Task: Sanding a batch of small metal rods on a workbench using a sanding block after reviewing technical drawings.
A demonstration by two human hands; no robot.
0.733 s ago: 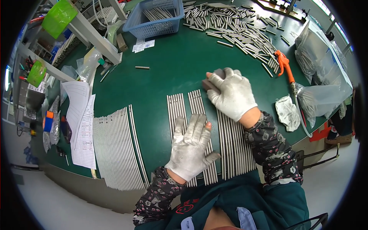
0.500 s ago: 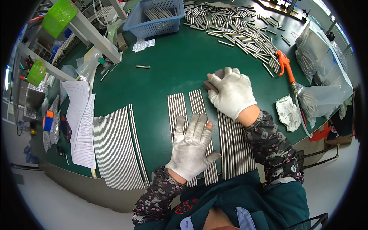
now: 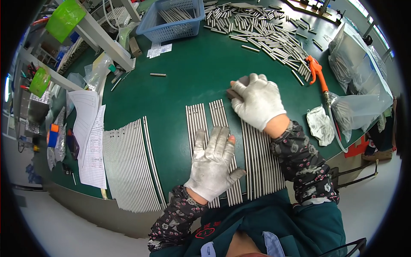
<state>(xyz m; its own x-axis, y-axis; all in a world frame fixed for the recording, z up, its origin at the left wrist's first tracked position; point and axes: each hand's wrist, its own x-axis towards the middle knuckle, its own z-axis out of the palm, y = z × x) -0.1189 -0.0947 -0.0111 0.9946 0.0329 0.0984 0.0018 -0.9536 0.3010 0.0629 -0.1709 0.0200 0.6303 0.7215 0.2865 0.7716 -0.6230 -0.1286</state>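
Note:
My left hand (image 3: 212, 167), in a white glove with greyed fingers, lies open and flat across two narrow groups of thin metal rods, the left group (image 3: 196, 118) and the middle group (image 3: 218, 113). Its fingers point away from me, with the thumb out to the right. My right hand (image 3: 259, 103), also gloved in white, is closed on a grey-brown block (image 3: 236, 95). Hand and block are at the far ends of a wider group of rods (image 3: 262, 167), hiding those ends. The block's underside is hidden.
More rods (image 3: 128, 167) lie side by side at the left, near printed sheets (image 3: 93, 141). Many short metal pins (image 3: 257, 30) are strewn at the back, beside a blue basket (image 3: 171, 30). An orange air gun (image 3: 316, 70), a white cloth (image 3: 320, 125) and plastic bags (image 3: 359, 64) lie right.

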